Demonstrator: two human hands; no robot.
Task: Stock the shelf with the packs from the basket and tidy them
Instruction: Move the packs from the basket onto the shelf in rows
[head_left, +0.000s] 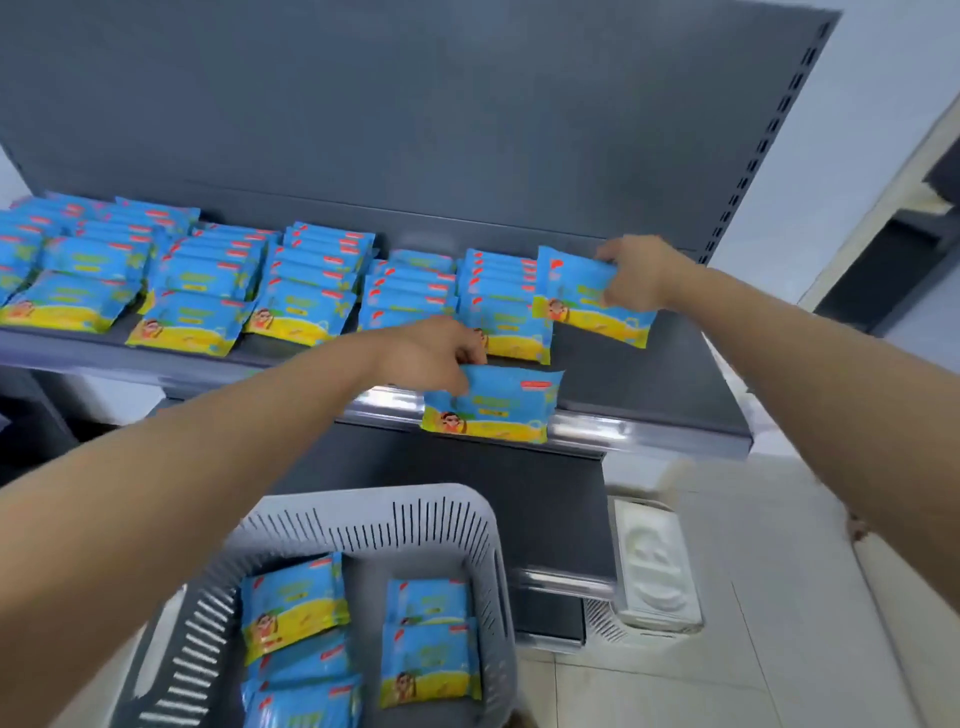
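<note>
Fingers (470, 358) half hidden behind pack (493, 402), print blurred

Blue-and-yellow packs (291, 296) with red labels, dark grey shelf (649, 384), pale grey basket (415, 519)

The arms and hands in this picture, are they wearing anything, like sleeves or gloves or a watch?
No. Both arms are bare all the way down, with no sleeves showing in the head view. The left hand and the right hand have no gloves, and no watch, bracelet or ring can be seen. The picture is a little blurry.
</note>
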